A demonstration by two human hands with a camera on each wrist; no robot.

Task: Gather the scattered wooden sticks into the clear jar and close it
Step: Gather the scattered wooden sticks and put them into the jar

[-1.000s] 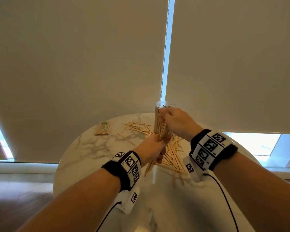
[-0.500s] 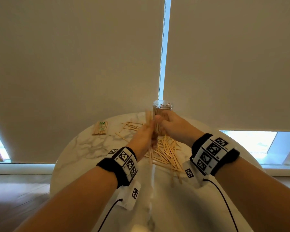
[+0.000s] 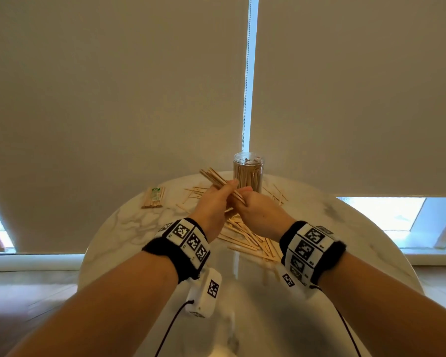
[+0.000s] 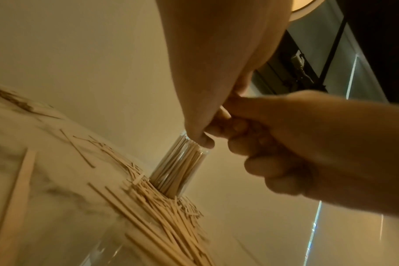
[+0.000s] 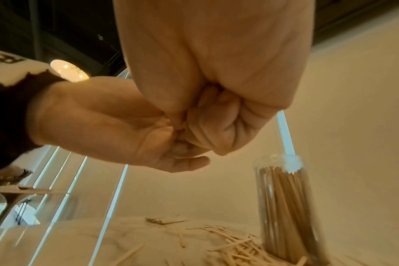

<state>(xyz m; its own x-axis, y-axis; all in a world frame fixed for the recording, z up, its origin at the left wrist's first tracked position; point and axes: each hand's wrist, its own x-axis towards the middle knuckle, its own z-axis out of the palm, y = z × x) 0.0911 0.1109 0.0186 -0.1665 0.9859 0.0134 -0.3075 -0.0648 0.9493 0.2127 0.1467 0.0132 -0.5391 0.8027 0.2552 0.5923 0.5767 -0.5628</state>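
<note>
change: bundle (image 3: 218, 183) lifted off worktop (image 3: 129, 222), tilted, tips upper left of jar (image 3: 248, 176)
hands: left (image 3: 213, 204) and right (image 3: 260, 210) both grip bundle
next: likely square ends, drop in; pile (image 3: 250, 240) remains

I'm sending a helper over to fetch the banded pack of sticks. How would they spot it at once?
Start at the round marble table and find the clear jar at its far edge. Look well to the jar's left: the banded pack lies alone there, its sticks held tidily by a green-printed label, unlike the loose sticks scattered nearby.
</note>
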